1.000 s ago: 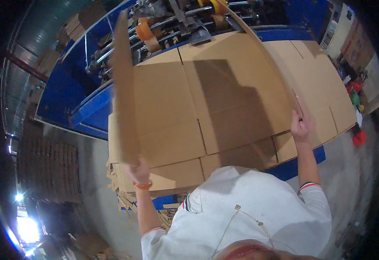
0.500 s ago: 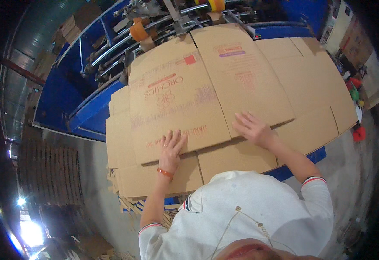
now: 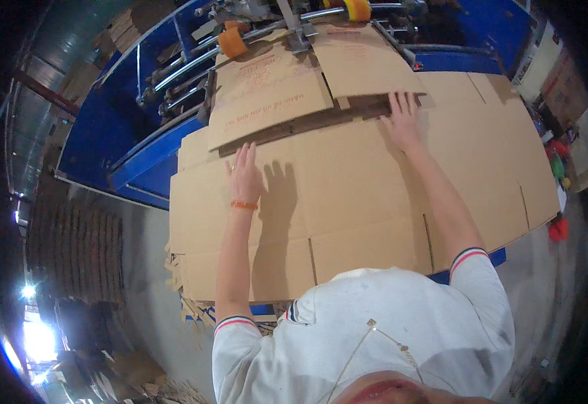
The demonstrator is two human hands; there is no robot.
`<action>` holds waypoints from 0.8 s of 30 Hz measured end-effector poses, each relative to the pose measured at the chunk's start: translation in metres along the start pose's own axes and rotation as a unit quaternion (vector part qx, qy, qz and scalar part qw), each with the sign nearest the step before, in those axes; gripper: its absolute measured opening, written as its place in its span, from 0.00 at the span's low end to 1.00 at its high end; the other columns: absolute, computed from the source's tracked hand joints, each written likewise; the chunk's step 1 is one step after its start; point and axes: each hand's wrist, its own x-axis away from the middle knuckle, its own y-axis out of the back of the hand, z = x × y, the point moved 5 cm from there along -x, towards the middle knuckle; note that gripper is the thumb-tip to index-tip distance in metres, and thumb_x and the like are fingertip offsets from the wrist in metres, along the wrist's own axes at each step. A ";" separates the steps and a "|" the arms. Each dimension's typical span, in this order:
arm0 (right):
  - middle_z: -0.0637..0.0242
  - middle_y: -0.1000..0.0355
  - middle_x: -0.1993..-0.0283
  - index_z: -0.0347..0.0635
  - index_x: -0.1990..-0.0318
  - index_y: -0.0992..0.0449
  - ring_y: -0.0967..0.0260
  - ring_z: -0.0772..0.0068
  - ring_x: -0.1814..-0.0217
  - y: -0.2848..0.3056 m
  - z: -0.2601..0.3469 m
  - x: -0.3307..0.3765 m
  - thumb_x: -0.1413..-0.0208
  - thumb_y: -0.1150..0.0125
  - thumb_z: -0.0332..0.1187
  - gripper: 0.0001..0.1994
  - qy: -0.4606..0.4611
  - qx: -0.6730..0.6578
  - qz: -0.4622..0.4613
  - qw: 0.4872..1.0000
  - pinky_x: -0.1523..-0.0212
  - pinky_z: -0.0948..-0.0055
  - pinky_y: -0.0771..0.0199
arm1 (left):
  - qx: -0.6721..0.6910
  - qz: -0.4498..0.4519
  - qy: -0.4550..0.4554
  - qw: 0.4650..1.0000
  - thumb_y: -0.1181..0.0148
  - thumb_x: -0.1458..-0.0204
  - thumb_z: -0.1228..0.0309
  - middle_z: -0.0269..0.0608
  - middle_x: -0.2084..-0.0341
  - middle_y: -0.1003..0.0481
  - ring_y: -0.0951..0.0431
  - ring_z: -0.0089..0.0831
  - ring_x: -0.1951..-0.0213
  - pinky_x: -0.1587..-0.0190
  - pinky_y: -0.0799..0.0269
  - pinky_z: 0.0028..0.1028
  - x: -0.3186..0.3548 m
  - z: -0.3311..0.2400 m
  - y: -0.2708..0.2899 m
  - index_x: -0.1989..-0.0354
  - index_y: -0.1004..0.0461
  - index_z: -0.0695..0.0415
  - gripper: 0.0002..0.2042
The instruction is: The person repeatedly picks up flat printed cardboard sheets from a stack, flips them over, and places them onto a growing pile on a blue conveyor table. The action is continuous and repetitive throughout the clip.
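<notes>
The folded cardboard box (image 3: 274, 94) lay straight ahead of both hands, its near edge slanting away toward the right and its far end hidden under the orange roller (image 3: 232, 42) and bars of the blue machine (image 3: 92, 148), so its long axis could not be told. The right hand (image 3: 403, 124), fingers spread, was nearer, at that edge; the left hand (image 3: 245, 174), flat and unclenched, was just short of it or touching. Neither pinched anything. Beneath lay a flat cardboard sheet (image 3: 348, 182); the box's inside was unseen.
</notes>
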 end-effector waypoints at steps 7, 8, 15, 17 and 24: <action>0.51 0.55 0.27 0.41 0.36 0.38 0.62 0.44 0.25 0.063 -0.015 0.089 0.40 0.47 0.40 0.26 0.024 -0.039 0.242 0.969 0.28 0.53 0.61 | -0.247 -0.025 0.382 0.890 0.46 0.48 0.63 0.53 0.40 0.36 0.35 0.47 0.40 0.42 0.39 0.46 0.172 0.166 0.058 0.48 0.28 0.62 0.21; 0.52 0.53 0.28 0.43 0.38 0.36 0.61 0.46 0.25 0.068 -0.019 0.105 0.40 0.46 0.40 0.24 0.035 -0.057 0.233 0.970 0.28 0.53 0.58 | -0.207 0.025 0.410 0.888 0.46 0.48 0.62 0.53 0.42 0.34 0.34 0.48 0.41 0.43 0.37 0.45 0.187 0.180 0.061 0.52 0.26 0.62 0.19; 0.56 0.43 0.32 0.41 0.43 0.30 0.55 0.45 0.27 0.092 0.008 0.119 0.43 0.43 0.35 0.20 0.072 -0.118 0.201 0.970 0.30 0.53 0.51 | -0.129 0.061 0.504 0.852 0.41 0.49 0.53 0.52 0.57 0.24 0.25 0.48 0.55 0.51 0.30 0.43 0.208 0.224 0.079 0.65 0.22 0.57 0.17; 0.56 0.42 0.33 0.41 0.44 0.30 0.54 0.45 0.28 0.087 0.001 0.121 0.43 0.43 0.35 0.20 0.084 -0.103 0.189 0.973 0.31 0.53 0.50 | -0.053 0.087 0.551 0.828 0.38 0.52 0.52 0.50 0.58 0.24 0.24 0.47 0.56 0.52 0.30 0.43 0.197 0.235 0.088 0.63 0.22 0.56 0.19; 0.57 0.41 0.34 0.40 0.45 0.29 0.52 0.46 0.28 0.098 0.007 0.123 0.46 0.42 0.32 0.19 0.073 -0.075 0.164 0.981 0.33 0.51 0.46 | -0.184 -0.042 0.431 0.882 0.33 0.55 0.51 0.52 0.61 0.23 0.23 0.47 0.58 0.52 0.29 0.42 0.162 0.211 0.149 0.60 0.25 0.61 0.24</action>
